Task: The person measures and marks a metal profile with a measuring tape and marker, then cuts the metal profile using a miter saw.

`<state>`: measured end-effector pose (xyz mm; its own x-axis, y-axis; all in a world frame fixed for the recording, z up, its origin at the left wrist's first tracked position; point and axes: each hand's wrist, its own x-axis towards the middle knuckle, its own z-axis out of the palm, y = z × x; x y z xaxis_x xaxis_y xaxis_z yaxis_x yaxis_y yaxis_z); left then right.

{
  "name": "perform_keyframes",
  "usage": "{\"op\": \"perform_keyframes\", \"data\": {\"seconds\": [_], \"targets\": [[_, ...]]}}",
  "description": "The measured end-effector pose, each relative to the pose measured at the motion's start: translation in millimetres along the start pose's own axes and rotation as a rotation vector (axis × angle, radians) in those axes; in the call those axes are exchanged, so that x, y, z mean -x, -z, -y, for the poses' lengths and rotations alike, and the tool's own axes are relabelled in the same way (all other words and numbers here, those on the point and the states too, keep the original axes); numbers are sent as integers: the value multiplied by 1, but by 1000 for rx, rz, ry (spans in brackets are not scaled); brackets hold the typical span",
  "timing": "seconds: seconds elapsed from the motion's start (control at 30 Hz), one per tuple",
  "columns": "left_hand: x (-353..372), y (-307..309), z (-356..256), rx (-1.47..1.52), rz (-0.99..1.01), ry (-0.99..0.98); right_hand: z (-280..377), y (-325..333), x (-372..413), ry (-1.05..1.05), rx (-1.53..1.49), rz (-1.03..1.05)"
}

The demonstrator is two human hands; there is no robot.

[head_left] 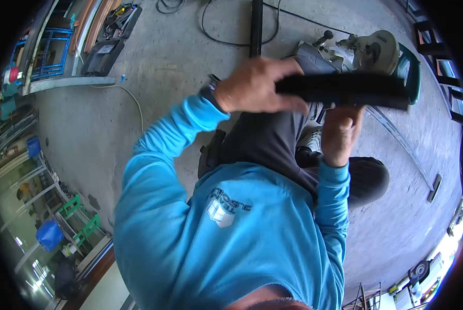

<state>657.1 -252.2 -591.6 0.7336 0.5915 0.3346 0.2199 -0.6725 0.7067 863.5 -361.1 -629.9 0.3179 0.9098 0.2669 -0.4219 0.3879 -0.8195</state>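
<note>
A black bar, apparently a length of square profile (345, 89), is held crosswise above my lap, blurred by motion. My left hand (260, 85), with a dark band on its wrist, curves around the bar's left end, thumb below and fingers above. Under the bar's right half, my right hand (342, 134) supports it from below; its thumb shows, while the bar hides most of its fingers. Just beyond the bar stands a miter saw (363, 54) on the floor. Another long black bar (256, 28) extends away in front of me.
An open toolbox (103, 57) with tools lies at the upper left, beside a metal rack (71, 82). Black cable (205, 26) loops over the concrete floor. A metal strip (404, 147) runs along the right, ending by a dark block (435, 188). A ladder with green parts (81, 219) stands at left.
</note>
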Motion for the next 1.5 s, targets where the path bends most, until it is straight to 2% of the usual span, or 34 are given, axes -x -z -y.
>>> {"op": "perform_keyframes", "data": {"seconds": [0.03,0.1,0.13,0.2,0.23,0.27,0.3,0.33,0.4,0.47,0.5,0.53,0.57,0.6,0.63,0.7,0.8,0.9,0.93,0.97,1.0,1.03,1.07,1.1,1.13,1.2,1.33,1.43,1.5], "targets": [[-2,-7,-2,57,69,-78,4,-15,1,-184,-256,33],[0,-9,8,220,101,35,-2,-25,-4,-234,-388,-69],[-3,-12,14,308,133,71,-13,-18,-7,-181,105,45],[2,-19,40,520,158,133,-40,13,-9,-216,695,137],[-3,-14,44,587,121,92,-38,17,-20,-323,658,159],[-2,-4,43,737,123,272,-35,21,-30,-430,626,177],[-1,10,47,698,143,413,-20,19,-54,-547,464,222],[-2,24,52,722,145,466,-33,44,-56,-595,460,85],[1,38,52,623,83,572,-90,110,-47,-710,690,-154],[13,36,64,500,100,565,-171,175,-22,-895,954,-118],[19,36,64,454,102,581,-220,203,1,-905,1106,-53],[20,34,62,393,115,583,-252,216,17,-891,1279,120],[22,32,58,332,123,590,-253,199,22,-980,1361,181],[23,29,55,268,124,595,-283,205,42,-927,1486,187],[22,26,52,256,112,591,-294,192,47,-1006,1503,144],[20,15,44,220,76,595,-293,159,48,-1034,1538,163],[21,4,38,82,52,541,-318,146,52,-1098,1471,43],[16,-3,36,59,23,523,-322,160,54,-1109,1429,148],[13,-2,34,49,3,515,-344,187,68,-1054,1422,243],[13,-5,35,-23,-19,408,-347,193,67,-1072,1477,369],[18,-8,37,109,-1,512,-373,206,81,-997,1515,275],[17,-7,40,-18,-35,315,-371,218,83,-986,1513,300],[18,-7,37,-33,-7,375,-363,220,74,-957,1474,290],[21,-8,42,-29,-43,315,-354,225,64,-931,1418,259],[20,-2,34,-37,-20,393,-343,227,51,-909,1325,205],[24,-5,33,-43,-53,270,-313,227,20,-878,1064,64],[31,0,25,-110,-68,205,-183,175,-25,-810,411,-130],[22,11,26,-108,-3,99,-69,126,-20,-716,138,-201],[17,27,10,-75,125,208,-12,99,-9,-638,18,-214]]}}
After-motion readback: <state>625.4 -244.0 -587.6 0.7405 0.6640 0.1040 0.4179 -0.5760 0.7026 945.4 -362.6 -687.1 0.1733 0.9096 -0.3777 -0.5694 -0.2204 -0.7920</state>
